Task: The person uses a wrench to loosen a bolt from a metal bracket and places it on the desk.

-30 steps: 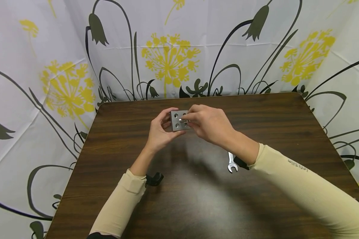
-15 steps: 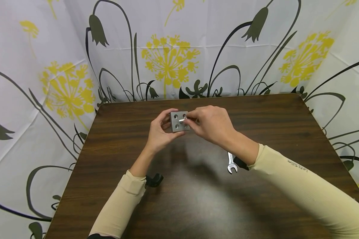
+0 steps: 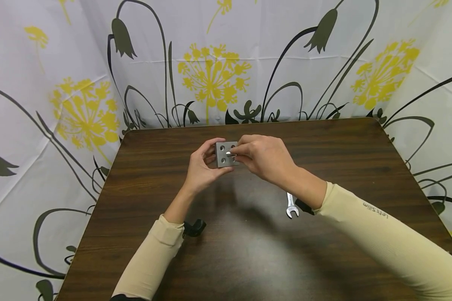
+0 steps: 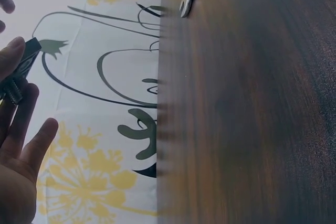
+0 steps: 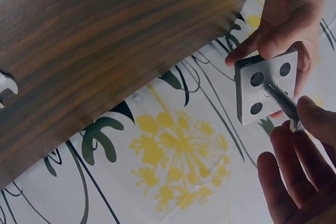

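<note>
Above a dark wood-grain bench, a person's left hand grips the edges of a square grey metal plate, its flat, dully shining face dotted with round holes toward the corners. The fingers of the right hand pinch the outer end of a silvery bolt, whose ridged thread juts from the middle of the plate, while a bright metal wrench lies on the bench nearby and a curtain printed with yellow flowers hangs behind
</note>
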Demonstrator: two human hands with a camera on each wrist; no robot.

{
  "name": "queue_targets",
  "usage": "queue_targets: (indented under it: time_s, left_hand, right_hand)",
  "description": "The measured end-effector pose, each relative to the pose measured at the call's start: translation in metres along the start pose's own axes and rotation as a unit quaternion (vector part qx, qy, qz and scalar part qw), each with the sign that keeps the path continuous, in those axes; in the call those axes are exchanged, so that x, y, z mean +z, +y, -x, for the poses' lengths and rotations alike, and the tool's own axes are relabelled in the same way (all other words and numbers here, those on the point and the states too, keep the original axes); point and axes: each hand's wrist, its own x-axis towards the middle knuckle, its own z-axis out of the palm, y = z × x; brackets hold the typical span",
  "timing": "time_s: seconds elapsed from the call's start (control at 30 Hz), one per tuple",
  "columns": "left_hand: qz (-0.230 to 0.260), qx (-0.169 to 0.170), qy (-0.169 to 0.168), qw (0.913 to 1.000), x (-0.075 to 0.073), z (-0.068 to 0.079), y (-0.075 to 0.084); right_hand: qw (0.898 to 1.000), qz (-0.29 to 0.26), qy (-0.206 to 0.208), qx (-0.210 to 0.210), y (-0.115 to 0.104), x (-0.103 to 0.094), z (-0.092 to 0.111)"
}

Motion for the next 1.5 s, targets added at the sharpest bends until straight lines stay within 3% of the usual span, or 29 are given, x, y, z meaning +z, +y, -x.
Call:
queue_targets:
  time_s: [0.2, 0.43, 0.53, 1.03, 1.1, 1.2, 1.33, 1.5]
  left_hand:
    - [0.001, -0.004, 0.003, 1.0, -0.0008, -0.0017, 0.0031]
    - [-0.002, -0.004, 0.009, 1.0, -0.0021, -0.0024, 0.0054]
    - [-0.007, -0.003, 0.01, 0.9999, -0.0021, -0.0021, 0.0055]
    - [-0.005, -0.009, 0.006, 0.9999, -0.0002, -0.0009, -0.0018]
    - [-0.003, -0.009, 0.006, 0.9999, 0.0, -0.0008, -0.0023]
    - [-0.006, -0.006, 0.008, 0.9999, -0.0001, -0.0014, -0.0018]
    - [-0.01, -0.001, 0.007, 0.9999, -0.0004, -0.0021, 0.0032]
    - [-0.012, -0.002, 0.006, 0.9999, -0.0003, -0.0021, 0.0035]
  right_hand:
    - [1.0, 0.0, 0.011, 0.004, 0.0019, -0.0006, -0.0001]
    - [0.997, 0.005, 0.016, 0.081, -0.0001, -0.0025, -0.0041]
    - [0.996, 0.007, 0.007, 0.093, -0.0007, -0.0029, -0.0058]
    - [1.0, 0.002, -0.002, -0.011, -0.0003, -0.0037, -0.0019]
    - [1.0, 0.007, 0.012, 0.001, 0.0, -0.0025, -0.0018]
    - [0.998, 0.01, 0.018, 0.054, -0.0001, -0.0023, -0.0033]
    - [0.993, 0.015, -0.011, 0.113, -0.0005, -0.0031, -0.0053]
    - [0.996, 0.018, -0.024, 0.085, -0.0006, -0.0027, -0.0042]
